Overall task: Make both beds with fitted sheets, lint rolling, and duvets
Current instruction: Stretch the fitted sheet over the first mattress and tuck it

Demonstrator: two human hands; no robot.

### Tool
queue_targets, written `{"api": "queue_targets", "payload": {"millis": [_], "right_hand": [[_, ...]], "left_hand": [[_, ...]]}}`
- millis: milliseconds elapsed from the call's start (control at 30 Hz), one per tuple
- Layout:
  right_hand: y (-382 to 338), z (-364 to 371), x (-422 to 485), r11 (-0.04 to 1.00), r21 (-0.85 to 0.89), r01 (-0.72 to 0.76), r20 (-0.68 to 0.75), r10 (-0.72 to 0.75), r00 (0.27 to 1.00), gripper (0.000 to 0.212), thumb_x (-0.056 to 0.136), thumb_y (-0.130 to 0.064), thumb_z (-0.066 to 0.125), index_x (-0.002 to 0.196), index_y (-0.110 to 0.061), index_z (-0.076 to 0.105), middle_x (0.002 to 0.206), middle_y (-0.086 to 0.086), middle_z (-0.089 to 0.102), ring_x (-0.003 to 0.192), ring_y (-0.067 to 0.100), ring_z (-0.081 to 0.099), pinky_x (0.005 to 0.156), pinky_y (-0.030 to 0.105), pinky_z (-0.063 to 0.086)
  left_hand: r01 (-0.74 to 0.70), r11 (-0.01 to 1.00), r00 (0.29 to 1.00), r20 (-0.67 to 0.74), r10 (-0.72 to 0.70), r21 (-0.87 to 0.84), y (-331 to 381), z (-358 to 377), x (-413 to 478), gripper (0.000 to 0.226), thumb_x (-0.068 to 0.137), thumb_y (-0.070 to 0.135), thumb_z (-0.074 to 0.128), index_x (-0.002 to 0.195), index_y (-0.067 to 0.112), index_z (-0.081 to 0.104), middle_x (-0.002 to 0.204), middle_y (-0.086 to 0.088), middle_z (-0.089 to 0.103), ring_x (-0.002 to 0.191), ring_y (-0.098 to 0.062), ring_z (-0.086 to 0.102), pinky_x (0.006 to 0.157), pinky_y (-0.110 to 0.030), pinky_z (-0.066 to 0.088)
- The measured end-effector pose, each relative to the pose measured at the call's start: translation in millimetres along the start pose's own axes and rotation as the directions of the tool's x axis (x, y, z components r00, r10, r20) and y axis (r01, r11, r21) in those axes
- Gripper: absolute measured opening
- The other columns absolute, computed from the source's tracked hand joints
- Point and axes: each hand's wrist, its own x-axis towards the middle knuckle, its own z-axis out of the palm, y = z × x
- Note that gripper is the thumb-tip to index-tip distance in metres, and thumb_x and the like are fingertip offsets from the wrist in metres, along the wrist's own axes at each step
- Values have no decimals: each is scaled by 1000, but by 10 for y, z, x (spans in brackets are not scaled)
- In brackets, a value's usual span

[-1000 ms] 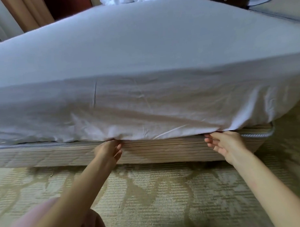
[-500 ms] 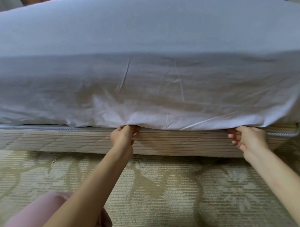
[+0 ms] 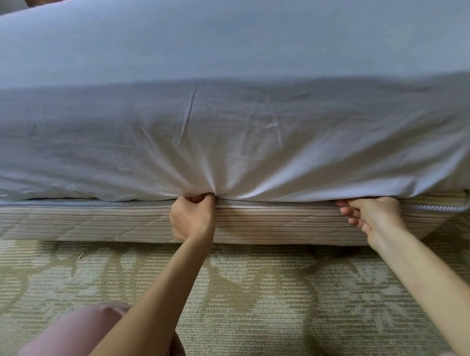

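"Carpet point(image 3: 232, 297) with big pale leaf shapes fills the floor at 6 o'clock. What is up at 12?"

"One bed. A white fitted sheet point(image 3: 226, 125) lies over the top and hangs down the near side of the mattress. Under it sits the striped bed base point(image 3: 70, 223)."

"What are the hands doing?"

"The left hand point(image 3: 192, 219) is a tight fist near the middle. It pinches the bottom edge of the sheet, and folds fan out from that spot. The right hand point(image 3: 373, 215) is at 3 o'clock from it, near the bed's corner. Its top fingers go up under the sheet's edge and the lower ones hang loosely curled. I cannot tell if it pinches the cloth."

"So which step is it?"

"The fitted sheet step, I think. The edge does not look tucked in yet. A grey cord point(image 3: 69, 203) along the top of the base shows at 9 o'clock from the fist."

"What comes next?"

"My guess is to pull the edge down and push it in between mattress and base, all along this side. Pull evenly, or the corner could slip off. I see no lint roller and no duvet, so those steps seem to come later."

"Any words to read?"

"No. There is no label, no brand, no writing."
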Motion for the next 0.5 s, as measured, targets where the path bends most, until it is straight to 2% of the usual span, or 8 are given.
{"api": "queue_targets", "payload": {"millis": [100, 200, 233, 300, 367, 433, 500], "right_hand": [[-18, -17, 29, 995, -98, 14, 11, -13, 1000, 18, 91, 4, 51, 75, -1, 57, 72, 8, 65, 31, -2, 51, 29, 10, 33], [-31, -75, 44, 979, -200, 45, 58, -34, 998, 7, 91, 1, 54, 88, 4, 60, 58, 2, 66, 30, -1, 50, 28, 10, 32], [-15, -79, 38, 969, -236, 74, 58, -62, 996, 9, 89, 0, 56, 82, 3, 60, 56, 0, 66, 30, 0, 50, 29, 11, 33], [51, -28, 42, 937, -309, 163, -6, -173, 985, 22, 82, -5, 60, 60, -5, 63, 54, 2, 67, 30, 2, 50, 38, 16, 43], [87, 76, 9, 922, -340, 187, -134, -244, 960, 30, 75, -12, 60, 45, -13, 61, 45, 3, 63, 32, 7, 52, 57, 29, 53], [88, 181, -22, 931, -332, 153, -237, -239, 942, 30, 73, -16, 57, 43, -14, 61, 36, -4, 56, 40, 10, 57, 67, 34, 56], [85, 245, -48, 937, -325, 131, -282, -228, 932, 28, 73, -18, 56, 47, -13, 63, 39, 2, 58, 53, 18, 64, 70, 36, 56]], "left_hand": [[11, 1000, 998, -55, -10, 12, 12, 43, -36, 20, 71, 36, 66, 78, 18, 68, 84, -3, 69, 86, -28, 62, 77, -35, 51], [45, 999, 997, -66, -46, -16, 27, 63, -40, 22, 71, 38, 65, 79, 18, 68, 86, -4, 69, 88, -28, 62, 80, -39, 53], [52, 998, 996, -65, -54, -28, 34, 62, -40, 22, 70, 38, 65, 79, 18, 68, 86, -5, 69, 88, -29, 62, 81, -40, 53], [62, 996, 997, -39, -65, -63, 44, 56, -35, 19, 70, 35, 66, 76, 18, 67, 84, -5, 69, 85, -29, 62, 78, -38, 54], [97, 987, 995, 9, -97, -131, 56, 52, -30, 10, 71, 27, 68, 73, 17, 65, 82, -6, 69, 79, -27, 62, 71, -32, 52], [195, 955, 981, 67, -185, -224, 85, 35, -29, 4, 71, 16, 67, 73, 13, 65, 81, -9, 69, 68, -25, 59, 60, -28, 47], [310, 898, 949, 163, -271, -313, 126, -8, -32, 4, 74, 6, 61, 76, 7, 64, 75, -12, 68, 58, -22, 55, 53, -26, 42]]}}
